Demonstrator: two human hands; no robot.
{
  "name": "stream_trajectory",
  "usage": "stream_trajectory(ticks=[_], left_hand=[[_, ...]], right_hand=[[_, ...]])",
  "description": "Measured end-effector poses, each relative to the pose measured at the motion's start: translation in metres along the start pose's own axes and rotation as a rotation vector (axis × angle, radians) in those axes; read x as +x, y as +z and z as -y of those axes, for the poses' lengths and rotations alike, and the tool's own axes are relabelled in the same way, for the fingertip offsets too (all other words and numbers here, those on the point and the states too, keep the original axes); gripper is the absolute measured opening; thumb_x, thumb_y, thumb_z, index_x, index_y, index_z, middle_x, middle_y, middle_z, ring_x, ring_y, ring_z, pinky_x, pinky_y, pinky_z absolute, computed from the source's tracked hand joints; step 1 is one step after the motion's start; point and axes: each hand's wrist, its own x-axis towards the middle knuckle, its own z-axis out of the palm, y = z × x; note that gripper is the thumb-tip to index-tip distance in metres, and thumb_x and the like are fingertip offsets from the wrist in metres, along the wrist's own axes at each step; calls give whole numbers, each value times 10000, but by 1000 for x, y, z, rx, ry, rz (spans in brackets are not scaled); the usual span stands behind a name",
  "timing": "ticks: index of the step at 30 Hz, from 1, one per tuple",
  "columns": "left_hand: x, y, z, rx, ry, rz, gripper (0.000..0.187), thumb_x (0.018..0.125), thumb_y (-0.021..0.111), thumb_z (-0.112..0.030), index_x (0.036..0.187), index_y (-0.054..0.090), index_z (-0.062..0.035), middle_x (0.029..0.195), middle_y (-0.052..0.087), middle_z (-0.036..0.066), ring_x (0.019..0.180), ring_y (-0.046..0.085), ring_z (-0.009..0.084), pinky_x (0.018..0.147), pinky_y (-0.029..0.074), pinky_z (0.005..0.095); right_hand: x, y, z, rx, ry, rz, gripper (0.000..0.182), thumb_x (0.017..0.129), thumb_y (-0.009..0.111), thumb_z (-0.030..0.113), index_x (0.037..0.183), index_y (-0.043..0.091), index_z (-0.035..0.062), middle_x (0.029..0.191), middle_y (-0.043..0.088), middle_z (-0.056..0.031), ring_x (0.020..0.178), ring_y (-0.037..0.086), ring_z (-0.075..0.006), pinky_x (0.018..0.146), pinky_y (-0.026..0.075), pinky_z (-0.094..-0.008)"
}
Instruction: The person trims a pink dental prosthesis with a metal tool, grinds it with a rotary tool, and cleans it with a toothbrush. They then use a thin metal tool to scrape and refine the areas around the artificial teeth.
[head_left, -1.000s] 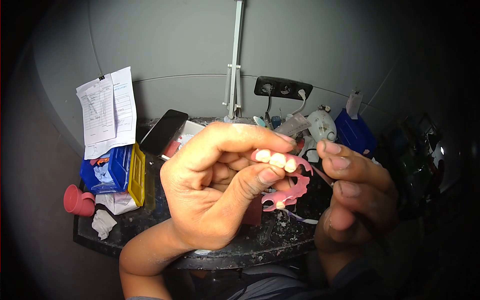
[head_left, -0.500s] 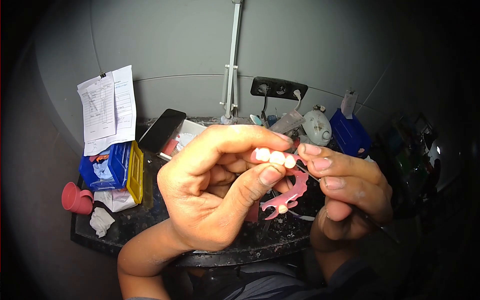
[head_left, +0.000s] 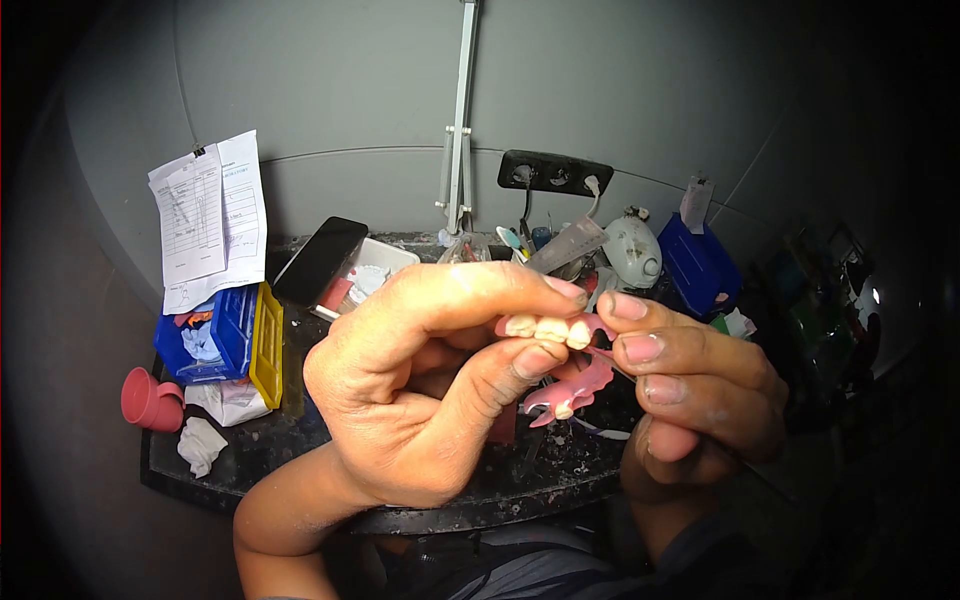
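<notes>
A pink partial denture point(head_left: 588, 384) with several pale teeth is pinched between the thumb and index finger of my left hand point(head_left: 400, 380). Its row of teeth faces me, and the pink base curves below with a single tooth at its lower end. My right hand point(head_left: 705, 375) is closed around a thin dark metal hand tool point(head_left: 624, 373). The tool's end lies close to the denture's right side; whether it touches cannot be made out. Fingertips of the right hand are right beside the denture, and most of the tool is hidden or in shadow.
Behind my hands, a smartphone point(head_left: 322, 262) leans by a white tray point(head_left: 395, 256). On the left are a blue bin point(head_left: 235, 335), a yellow bin point(head_left: 268, 350), a pink cup point(head_left: 150, 400) and crumpled tissue point(head_left: 202, 446). A power strip point(head_left: 555, 175) and another blue bin point(head_left: 700, 265) are farther back.
The denture has tilted, so its lower pink part looks foreshortened and its teeth less glaring. My left hand has shifted slightly left and down. Both hands keep their hold.
</notes>
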Motion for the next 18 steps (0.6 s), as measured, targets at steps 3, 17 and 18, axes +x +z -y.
stream_trajectory(ticks=[3,17,18], left_hand=[[1,2,-6,-46,-86,-12,232,895,659,-4,1091,555,64,1047,626,154,894,661,170,823,558,285],[10,-1,-3,-335,-327,20,300,898,682,-105,1108,565,76,1002,634,166,775,645,142,630,542,231],[9,-2,-1,-309,-297,28,288,897,683,-96,1102,566,70,1017,630,169,791,649,152,643,549,237]], right_hand=[[-1,0,1,35,22,-11,353,987,512,361,964,514,9,884,615,-173,800,710,-312,707,641,-386],[5,4,17,539,658,-166,298,1012,506,288,942,522,-2,894,604,-182,836,672,-294,824,570,-408],[6,4,17,558,665,-155,300,1013,504,284,944,523,-8,894,605,-185,834,670,-288,830,568,-408]])
